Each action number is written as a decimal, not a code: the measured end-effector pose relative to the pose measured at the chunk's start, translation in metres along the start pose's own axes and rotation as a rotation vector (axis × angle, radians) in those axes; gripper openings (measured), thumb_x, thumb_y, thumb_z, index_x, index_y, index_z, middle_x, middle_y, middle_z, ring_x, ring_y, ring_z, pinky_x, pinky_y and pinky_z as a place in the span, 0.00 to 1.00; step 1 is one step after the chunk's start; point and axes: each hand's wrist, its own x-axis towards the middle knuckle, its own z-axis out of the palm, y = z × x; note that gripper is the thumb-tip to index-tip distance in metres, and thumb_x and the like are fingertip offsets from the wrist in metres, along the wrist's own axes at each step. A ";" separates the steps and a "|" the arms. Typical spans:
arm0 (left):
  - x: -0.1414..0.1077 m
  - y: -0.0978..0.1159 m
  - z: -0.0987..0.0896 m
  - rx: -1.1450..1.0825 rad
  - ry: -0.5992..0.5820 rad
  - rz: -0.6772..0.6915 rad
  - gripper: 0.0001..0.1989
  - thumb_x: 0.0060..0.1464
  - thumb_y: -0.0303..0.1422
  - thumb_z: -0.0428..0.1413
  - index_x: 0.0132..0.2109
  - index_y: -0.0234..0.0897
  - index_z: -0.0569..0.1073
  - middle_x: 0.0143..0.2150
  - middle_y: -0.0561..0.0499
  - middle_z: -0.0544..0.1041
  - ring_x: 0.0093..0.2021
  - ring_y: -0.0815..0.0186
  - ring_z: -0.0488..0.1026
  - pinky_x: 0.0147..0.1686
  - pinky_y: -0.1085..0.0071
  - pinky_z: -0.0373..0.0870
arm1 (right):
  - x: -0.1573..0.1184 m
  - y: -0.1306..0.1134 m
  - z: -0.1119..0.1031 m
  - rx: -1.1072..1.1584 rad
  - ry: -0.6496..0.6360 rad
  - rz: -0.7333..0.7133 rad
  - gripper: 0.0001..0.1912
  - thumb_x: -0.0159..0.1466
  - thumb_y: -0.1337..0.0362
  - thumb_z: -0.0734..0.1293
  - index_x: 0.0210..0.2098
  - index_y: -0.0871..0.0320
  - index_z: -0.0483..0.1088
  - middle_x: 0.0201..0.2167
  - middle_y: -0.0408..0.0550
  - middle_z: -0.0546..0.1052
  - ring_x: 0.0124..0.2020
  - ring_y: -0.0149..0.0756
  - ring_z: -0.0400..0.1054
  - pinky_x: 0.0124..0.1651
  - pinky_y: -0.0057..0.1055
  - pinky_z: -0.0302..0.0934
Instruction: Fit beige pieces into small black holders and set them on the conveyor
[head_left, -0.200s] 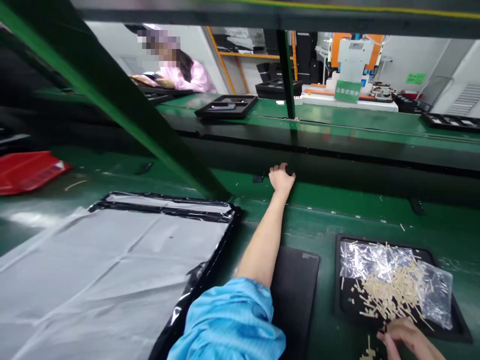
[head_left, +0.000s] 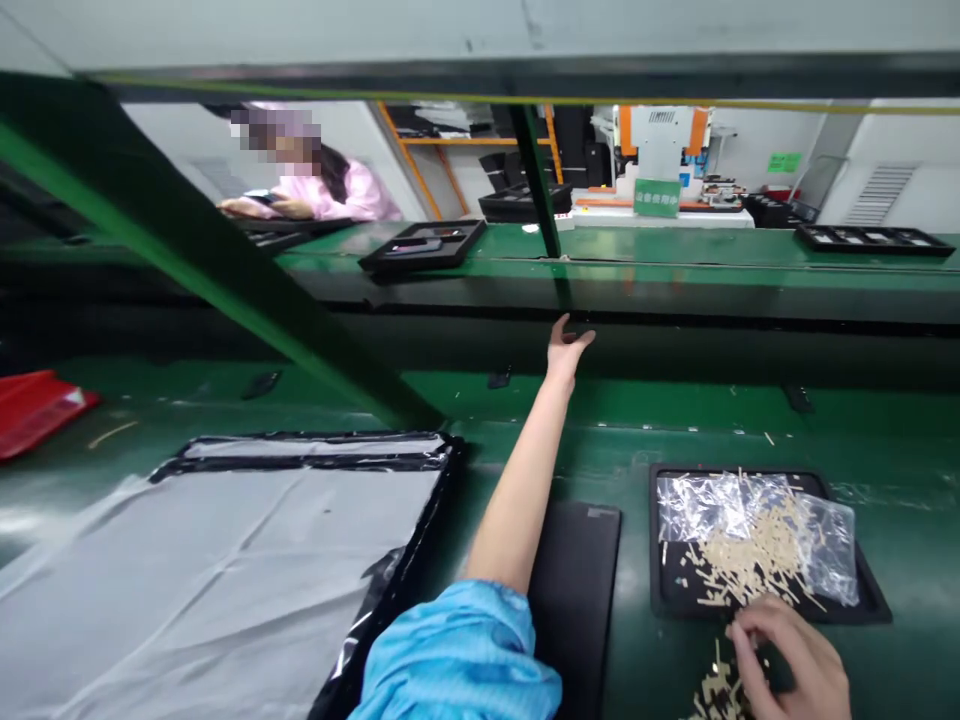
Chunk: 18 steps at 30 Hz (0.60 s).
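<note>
Strips [head_left: 750, 560] are lying in a tray [head_left: 670, 600] just beyond the right hand [head_left: 808, 652], probably contained for easy reach; that hand's fingertips are pinching, contents unclear. Well ahead, the left hand [head_left: 564, 358] is showing parted fingers, holding nothing visible.

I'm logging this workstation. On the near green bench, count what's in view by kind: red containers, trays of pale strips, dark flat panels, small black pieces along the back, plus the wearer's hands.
Red container: 1
Strip tray: 1
Dark panel: 1
Small black pieces: 3
Hands, left hand and right hand: 2
Total: 8
</note>
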 end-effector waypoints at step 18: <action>-0.240 0.045 -0.019 -0.936 -0.772 -0.621 0.09 0.42 0.35 0.57 0.27 0.33 0.69 0.21 0.52 0.62 0.23 0.72 0.61 0.23 0.75 0.59 | -0.008 0.008 -0.009 0.183 -0.057 0.149 0.06 0.61 0.67 0.63 0.27 0.56 0.67 0.22 0.44 0.73 0.23 0.31 0.67 0.27 0.27 0.62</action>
